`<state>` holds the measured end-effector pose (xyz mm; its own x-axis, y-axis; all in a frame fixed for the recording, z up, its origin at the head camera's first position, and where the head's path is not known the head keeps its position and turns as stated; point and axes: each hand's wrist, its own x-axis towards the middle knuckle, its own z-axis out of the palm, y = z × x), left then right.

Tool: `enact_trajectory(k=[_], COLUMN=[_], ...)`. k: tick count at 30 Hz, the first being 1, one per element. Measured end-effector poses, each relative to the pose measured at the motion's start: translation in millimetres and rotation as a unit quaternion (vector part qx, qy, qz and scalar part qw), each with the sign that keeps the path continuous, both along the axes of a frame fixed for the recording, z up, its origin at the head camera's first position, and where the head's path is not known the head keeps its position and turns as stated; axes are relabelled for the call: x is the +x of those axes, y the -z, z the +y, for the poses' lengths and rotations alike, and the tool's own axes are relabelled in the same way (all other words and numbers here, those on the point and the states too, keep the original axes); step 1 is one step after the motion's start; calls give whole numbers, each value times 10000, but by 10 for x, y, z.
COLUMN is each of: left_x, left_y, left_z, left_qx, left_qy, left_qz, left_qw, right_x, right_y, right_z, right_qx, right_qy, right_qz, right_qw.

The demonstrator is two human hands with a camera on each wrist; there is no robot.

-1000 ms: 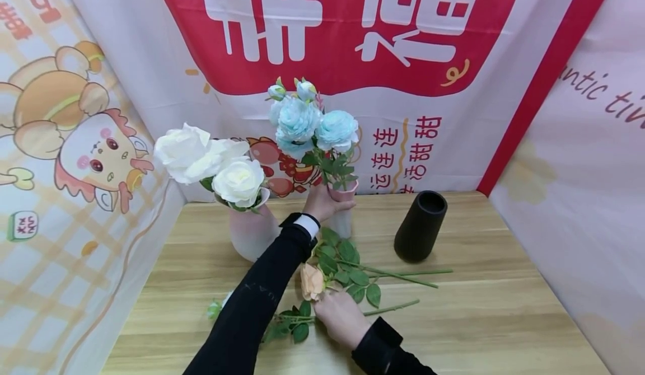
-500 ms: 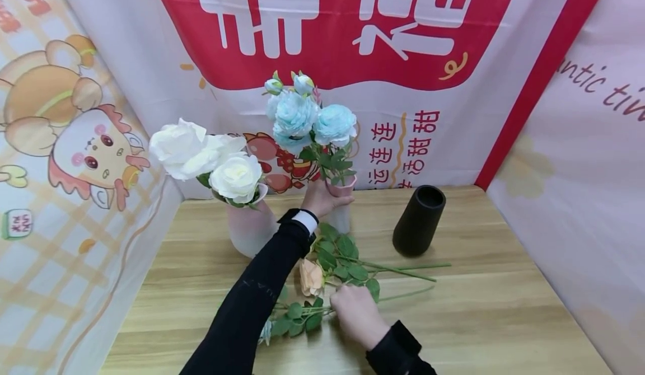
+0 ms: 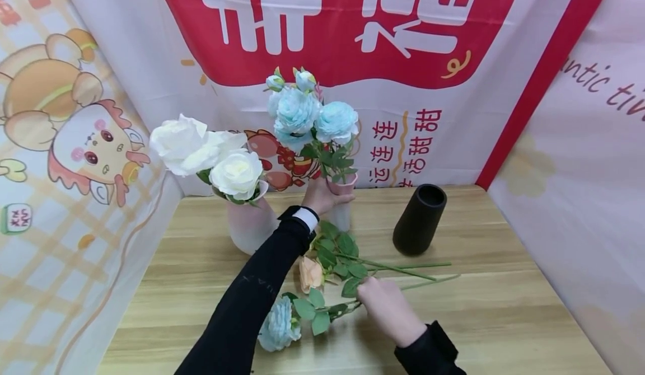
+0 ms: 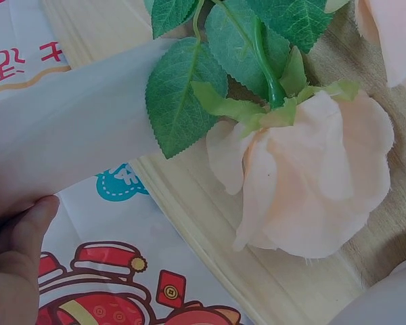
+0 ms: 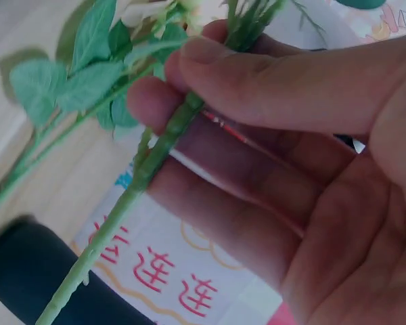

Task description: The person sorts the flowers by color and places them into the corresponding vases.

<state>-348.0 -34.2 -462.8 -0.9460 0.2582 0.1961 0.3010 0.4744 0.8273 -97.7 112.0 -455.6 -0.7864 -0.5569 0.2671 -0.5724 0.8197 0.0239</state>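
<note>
Blue flower (image 3: 279, 326) lies between six and seven o'clock, its stem (image 5: 95, 252) pinched by the right hand (image 3: 387, 309). Left hand (image 3: 322, 197) fingers curl round a pink-white vase (image 3: 341, 215); at two o'clock, red "连连" (image 3: 385, 130) marks the backdrop (image 3: 385, 99).

– How do we hold our left arm (image 3: 242, 302)?
– Stretched well forward, black-sleeved, our left hand (image 3: 321, 197) gripping, left thumb (image 3: 345, 198) pointing right.
– And our right hand (image 3: 389, 310)?
– Nearer to us, right forearm (image 3: 428, 352) angled inward, right thumb (image 5: 257, 84) and fingers (image 5: 216, 159) pinching.
</note>
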Motion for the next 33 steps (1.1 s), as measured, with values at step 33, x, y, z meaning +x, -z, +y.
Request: enact_trajectory(k=[33], left_x=[-30], left_y=[44], left_z=[-27], left_qx=[269], left_qy=[268], left_qz=[274], left_qw=[9989], right_x=[-182], right_y=[-483], right_z=[1107], right_qx=[-1212], right_qy=[-805], right_qz=[1203], right_qw=[9820])
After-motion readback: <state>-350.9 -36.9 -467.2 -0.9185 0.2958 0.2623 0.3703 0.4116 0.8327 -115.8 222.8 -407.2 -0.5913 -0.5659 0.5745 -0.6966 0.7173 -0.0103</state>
